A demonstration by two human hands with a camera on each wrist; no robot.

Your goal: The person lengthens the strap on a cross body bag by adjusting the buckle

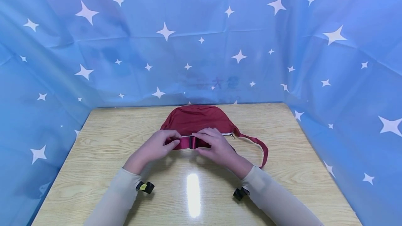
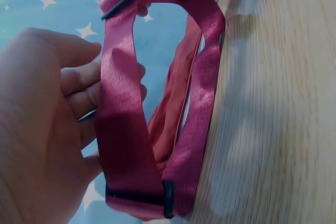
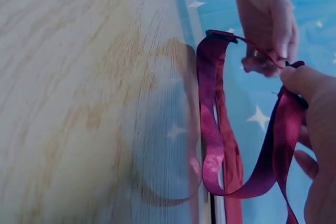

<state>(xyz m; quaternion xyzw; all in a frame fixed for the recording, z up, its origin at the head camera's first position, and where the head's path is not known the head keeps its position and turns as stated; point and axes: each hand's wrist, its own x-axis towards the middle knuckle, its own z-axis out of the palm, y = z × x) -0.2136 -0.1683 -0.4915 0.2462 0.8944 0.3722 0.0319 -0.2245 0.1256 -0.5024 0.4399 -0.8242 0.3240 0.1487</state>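
A dark red waist bag (image 1: 198,118) lies on the table, its zipper edge toward the person. Its shiny red strap (image 2: 121,93) is raised in front of the bag in a loop. My right hand (image 1: 216,147) pinches the strap at a black slider buckle (image 1: 192,142), thumb in front. The left hand (image 1: 158,145) has its fingers curved behind the strap, left of that buckle; some fingertips show past the strap's edge in the left wrist view. A second black buckle (image 2: 168,198) sits at the other bend of the loop.
The wood-grain table (image 1: 103,156) carries a bright light reflection near its front. A loose length of strap (image 1: 263,149) curls off to the bag's right. Blue star-patterned cloth (image 1: 201,51) hangs behind and along both sides. Small black cameras are worn on both wrists.
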